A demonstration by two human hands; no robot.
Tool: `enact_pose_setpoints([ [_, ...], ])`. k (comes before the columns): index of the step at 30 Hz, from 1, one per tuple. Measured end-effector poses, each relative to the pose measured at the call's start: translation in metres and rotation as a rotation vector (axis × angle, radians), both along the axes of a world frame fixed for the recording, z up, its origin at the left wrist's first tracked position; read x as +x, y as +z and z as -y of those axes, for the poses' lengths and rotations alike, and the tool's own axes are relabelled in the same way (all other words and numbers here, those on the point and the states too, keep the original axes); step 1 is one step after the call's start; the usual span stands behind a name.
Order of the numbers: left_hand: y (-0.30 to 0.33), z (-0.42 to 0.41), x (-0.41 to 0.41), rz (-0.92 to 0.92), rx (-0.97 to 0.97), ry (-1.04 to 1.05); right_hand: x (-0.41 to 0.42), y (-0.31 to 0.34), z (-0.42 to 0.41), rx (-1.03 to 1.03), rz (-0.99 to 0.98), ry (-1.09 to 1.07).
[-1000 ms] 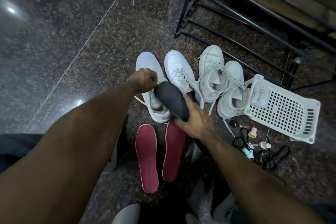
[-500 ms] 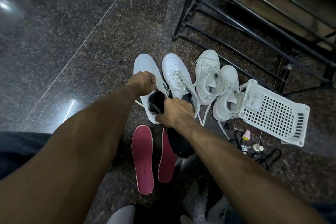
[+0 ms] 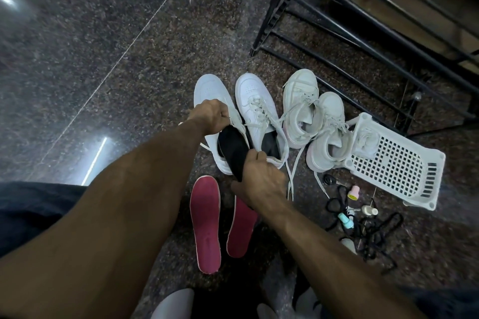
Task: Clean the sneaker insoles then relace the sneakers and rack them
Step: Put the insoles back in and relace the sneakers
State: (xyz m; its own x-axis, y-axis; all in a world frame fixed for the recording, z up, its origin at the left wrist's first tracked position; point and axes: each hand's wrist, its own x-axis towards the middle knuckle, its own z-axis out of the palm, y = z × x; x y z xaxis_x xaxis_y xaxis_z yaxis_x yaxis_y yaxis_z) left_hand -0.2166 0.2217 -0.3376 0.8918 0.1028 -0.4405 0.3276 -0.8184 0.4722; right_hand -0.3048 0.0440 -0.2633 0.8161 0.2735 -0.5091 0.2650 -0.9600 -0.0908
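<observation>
Half a second on, the black insole (image 3: 233, 150) has gone deeper into the leftmost white sneaker (image 3: 212, 116), with only its heel end sticking out toward the person, and the right hand (image 3: 261, 179) has slid back to that end. A second earlier the insole was held clear above the shoes.

Behind the shoes stands a black metal rack (image 3: 350, 21) on the speckled stone floor (image 3: 103, 46). A white perforated basket (image 3: 394, 163) lies tipped on its side at the right, touching the last of four white sneakers in the row. The second sneaker (image 3: 259, 111) is laced, its loose laces trailing toward the basket. Two red insoles (image 3: 206, 225) lie side by side on the floor under the forearms, the right one partly hidden by the right wrist. Small bottles (image 3: 353, 192) and black cords (image 3: 373, 235) are scattered below the basket.

The left hand (image 3: 211, 116), fingers curled, grips the sneaker's collar and tongue, holding it open. The right hand pinches the insole's heel end between thumb and curled fingers, wrist bent down.
</observation>
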Motion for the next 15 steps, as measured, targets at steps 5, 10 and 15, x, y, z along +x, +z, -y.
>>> enact_pose_setpoints([
  [5,0.001,0.001,0.000,0.017,0.012,0.001,0.016,-0.011,-0.015,0.178,0.029,-0.064],
  [10,-0.002,0.001,0.001,0.020,0.005,0.006,0.031,-0.024,-0.031,0.225,0.048,-0.114],
  [15,-0.002,0.002,0.002,0.001,-0.018,0.015,0.018,-0.019,-0.013,0.128,0.052,-0.084],
])
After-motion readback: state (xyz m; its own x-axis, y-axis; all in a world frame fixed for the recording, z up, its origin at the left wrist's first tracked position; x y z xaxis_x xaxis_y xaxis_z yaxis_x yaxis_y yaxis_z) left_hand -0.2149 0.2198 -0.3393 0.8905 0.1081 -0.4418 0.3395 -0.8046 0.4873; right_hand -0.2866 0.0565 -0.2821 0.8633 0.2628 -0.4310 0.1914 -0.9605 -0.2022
